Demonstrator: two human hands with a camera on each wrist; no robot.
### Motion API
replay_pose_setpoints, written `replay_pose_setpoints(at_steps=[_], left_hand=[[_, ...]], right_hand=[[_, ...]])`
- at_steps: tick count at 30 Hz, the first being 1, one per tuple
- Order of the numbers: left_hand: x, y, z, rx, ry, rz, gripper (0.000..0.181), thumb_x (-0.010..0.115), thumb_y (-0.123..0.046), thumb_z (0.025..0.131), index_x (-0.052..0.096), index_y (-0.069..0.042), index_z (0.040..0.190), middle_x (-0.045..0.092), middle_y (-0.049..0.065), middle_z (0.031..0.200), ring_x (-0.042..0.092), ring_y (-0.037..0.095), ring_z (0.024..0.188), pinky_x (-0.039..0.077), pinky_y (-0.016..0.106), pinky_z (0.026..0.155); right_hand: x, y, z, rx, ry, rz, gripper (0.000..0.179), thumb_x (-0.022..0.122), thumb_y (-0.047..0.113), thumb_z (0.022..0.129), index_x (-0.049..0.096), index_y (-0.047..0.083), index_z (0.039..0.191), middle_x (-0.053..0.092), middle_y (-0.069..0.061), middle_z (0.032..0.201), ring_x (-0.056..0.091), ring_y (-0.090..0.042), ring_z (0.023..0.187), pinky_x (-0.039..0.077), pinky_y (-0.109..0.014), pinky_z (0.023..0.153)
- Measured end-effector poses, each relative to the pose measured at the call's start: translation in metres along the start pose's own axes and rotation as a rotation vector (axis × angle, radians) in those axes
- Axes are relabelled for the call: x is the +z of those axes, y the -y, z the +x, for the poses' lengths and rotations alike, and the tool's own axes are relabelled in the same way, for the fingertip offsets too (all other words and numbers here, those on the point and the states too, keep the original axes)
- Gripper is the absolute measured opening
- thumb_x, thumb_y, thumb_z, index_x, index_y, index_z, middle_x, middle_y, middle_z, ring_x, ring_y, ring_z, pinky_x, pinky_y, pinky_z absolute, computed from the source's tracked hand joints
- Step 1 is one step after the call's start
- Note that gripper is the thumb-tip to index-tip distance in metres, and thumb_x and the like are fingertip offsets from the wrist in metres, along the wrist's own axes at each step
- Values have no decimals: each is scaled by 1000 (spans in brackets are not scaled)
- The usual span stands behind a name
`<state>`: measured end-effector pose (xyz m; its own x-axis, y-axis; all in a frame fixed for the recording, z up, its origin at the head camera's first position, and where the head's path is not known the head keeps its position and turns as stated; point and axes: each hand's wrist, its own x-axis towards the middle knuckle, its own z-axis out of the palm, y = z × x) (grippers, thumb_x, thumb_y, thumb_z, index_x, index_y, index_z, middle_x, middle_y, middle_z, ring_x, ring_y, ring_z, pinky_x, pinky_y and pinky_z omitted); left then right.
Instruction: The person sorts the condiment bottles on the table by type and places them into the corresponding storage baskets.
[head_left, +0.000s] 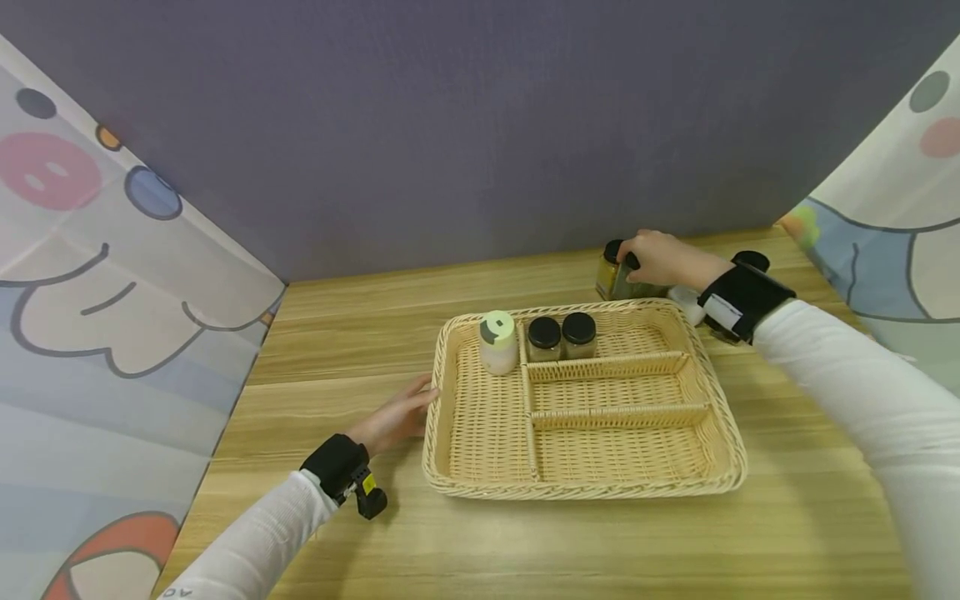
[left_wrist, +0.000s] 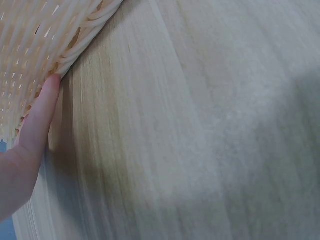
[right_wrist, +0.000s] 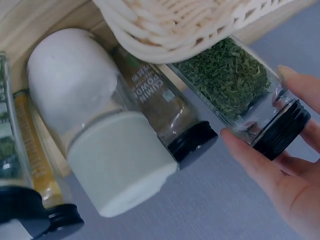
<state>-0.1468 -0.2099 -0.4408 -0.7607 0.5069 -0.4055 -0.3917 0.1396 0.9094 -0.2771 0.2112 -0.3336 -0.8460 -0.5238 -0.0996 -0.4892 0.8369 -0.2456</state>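
Herb jar point(right_wrist: 227, 82) sits behind the basket point(head_left: 585, 492), close to its far rim. The right hand point(head_left: 654, 257) pinches it near the black cap point(right_wrist: 282, 129), fingers on opposite sides; whether its base touches the table point(head_left: 360, 333) I cannot tell. The left hand point(head_left: 397, 414) rests against the basket's left side, its visible finger straight rather than hooked round the rim. For a good lift, the pinch should stay on glass as well as cap, and the jar rise straight, clear of the yellow jar point(head_left: 606, 277), the cumin jar point(right_wrist: 162, 100) and the rim. Light left-hand pressure should steady the basket against knocks.
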Motion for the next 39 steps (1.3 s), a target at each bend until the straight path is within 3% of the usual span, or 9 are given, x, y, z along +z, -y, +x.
replay_pose_setpoints(at_steps=[7,39], left_hand=[[0,1,0,5,0,4,45,36,-26,96,17,-17,136,26,20,140,26,34,124,33,60,93],[-1,2,3,3,-17,-10,46,37,-26,95,17,-18,136,26,21,139,27,34,124,34,58,94]], right_hand=[[-8,2,-4,12,9,15,32,63,6,77,54,-3,106,48,-32,106,47,-43,94,44,-50,70],[-37,9,-9,-56,23,-61,34,63,7,77,53,-3,108,49,-28,99,49,-37,85,46,-50,68]])
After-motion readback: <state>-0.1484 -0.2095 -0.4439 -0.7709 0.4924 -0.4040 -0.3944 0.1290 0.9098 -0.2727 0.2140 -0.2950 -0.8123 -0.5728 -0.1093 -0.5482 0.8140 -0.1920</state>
